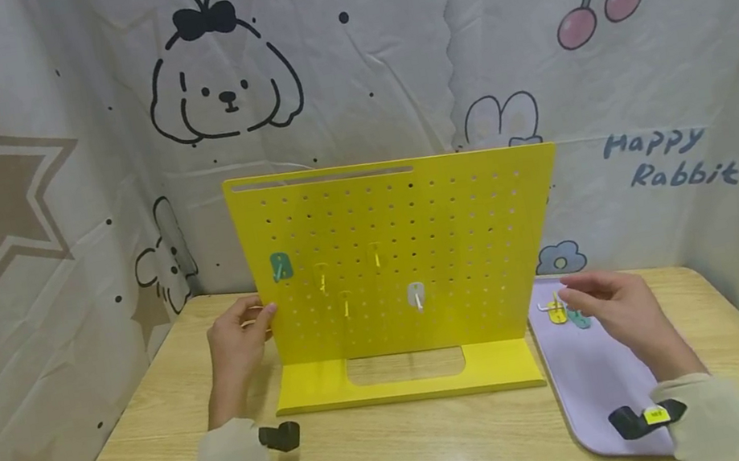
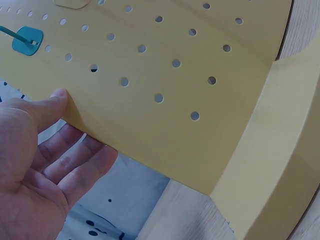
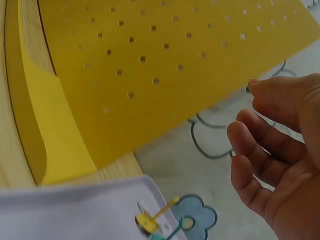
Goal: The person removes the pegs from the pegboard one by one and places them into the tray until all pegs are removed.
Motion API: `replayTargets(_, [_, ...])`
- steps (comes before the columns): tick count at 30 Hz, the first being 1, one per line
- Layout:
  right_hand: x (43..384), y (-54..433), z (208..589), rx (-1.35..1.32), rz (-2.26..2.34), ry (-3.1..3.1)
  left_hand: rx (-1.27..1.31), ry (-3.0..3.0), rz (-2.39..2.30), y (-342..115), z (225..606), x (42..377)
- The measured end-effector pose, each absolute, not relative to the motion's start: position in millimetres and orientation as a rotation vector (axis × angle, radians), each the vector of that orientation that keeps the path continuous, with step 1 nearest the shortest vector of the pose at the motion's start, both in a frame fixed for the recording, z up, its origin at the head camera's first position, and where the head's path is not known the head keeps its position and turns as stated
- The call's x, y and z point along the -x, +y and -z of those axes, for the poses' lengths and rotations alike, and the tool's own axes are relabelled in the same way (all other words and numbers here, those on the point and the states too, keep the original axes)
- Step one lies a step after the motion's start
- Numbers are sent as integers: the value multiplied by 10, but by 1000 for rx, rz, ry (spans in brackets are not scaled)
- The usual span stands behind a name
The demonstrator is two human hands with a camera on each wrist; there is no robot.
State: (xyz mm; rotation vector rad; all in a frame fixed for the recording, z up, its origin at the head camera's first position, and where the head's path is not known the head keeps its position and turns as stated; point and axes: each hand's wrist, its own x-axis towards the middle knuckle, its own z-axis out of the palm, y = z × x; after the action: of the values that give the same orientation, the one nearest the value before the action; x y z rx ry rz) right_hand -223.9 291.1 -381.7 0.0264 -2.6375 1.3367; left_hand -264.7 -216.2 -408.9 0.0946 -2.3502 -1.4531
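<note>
A yellow pegboard (image 1: 468, 247) stands upright on its base. My left hand (image 1: 238, 338) holds its left edge, thumb on the front face and the other fingers behind, as the left wrist view (image 2: 55, 150) shows. Above the left hand a green hook (image 1: 281, 266) is mounted on the board. Several yellow hooks, one of them a yellow hook (image 1: 322, 279), and a white hook (image 1: 416, 296) sit further right. Over the lilac tray (image 1: 603, 395) hovers my right hand (image 1: 620, 307), fingers loosely bent with nothing between them. Below its fingertips lie a yellow hook (image 1: 557, 311) and a green hook (image 1: 580, 319).
The board's flat base (image 1: 315, 386) has a cut-out and rests on a wooden table (image 1: 378, 457). A printed curtain (image 1: 370, 59) hangs behind and along both sides. The tray stands close by the board's right end.
</note>
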Motion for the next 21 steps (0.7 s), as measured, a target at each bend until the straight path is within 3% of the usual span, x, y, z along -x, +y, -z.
replayTargets(12, [2268,2433,3844,-362,-1526,-2477,-78,-2351,1456,-2173,4096,2652])
replayTargets(21, [2324,2089,3865,-446,-1608,-2495,-83,-2351,1452,-2178,4112,2654])
